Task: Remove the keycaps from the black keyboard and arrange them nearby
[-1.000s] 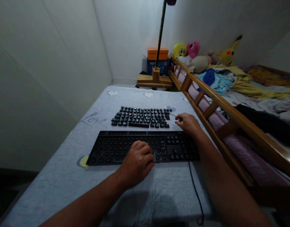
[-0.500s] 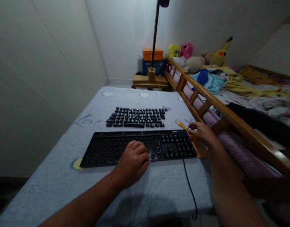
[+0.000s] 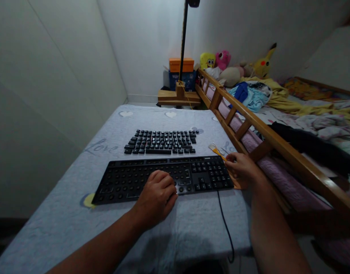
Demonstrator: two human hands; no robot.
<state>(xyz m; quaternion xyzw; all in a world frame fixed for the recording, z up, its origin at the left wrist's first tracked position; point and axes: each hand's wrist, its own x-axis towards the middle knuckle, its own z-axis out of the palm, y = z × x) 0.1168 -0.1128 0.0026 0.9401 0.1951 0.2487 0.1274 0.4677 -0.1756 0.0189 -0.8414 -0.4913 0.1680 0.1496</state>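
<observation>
A black keyboard [image 3: 117, 179] lies on the cloth-covered table. Its main section is bare of keycaps, while the arrow keys and number pad [image 3: 219, 175] still carry theirs. My left hand [image 3: 159, 190] is closed with bent fingers on the keyboard's lower middle, thumb at the front edge; the fingertips are partly hidden. Beyond the keyboard, the removed black keycaps [image 3: 160, 141] lie in rows in key order. At the keyboard's right end my right hand [image 3: 241, 167] pinches a thin metal tool [image 3: 224, 150]. Beside those fingers is a brush with a yellow handle [image 3: 217, 151].
A black cable [image 3: 225, 220] runs from the keyboard towards the table's near edge. Along the right stands a wooden bed rail [image 3: 249, 114], with clothes and plush toys behind it. An orange box [image 3: 181, 64] and a wooden-based stand [image 3: 179, 98] are at the back.
My right hand has dipped slightly, and the thin tool in it is tilted differently. My left hand stays on the keyboard. The whole view has shifted a little.
</observation>
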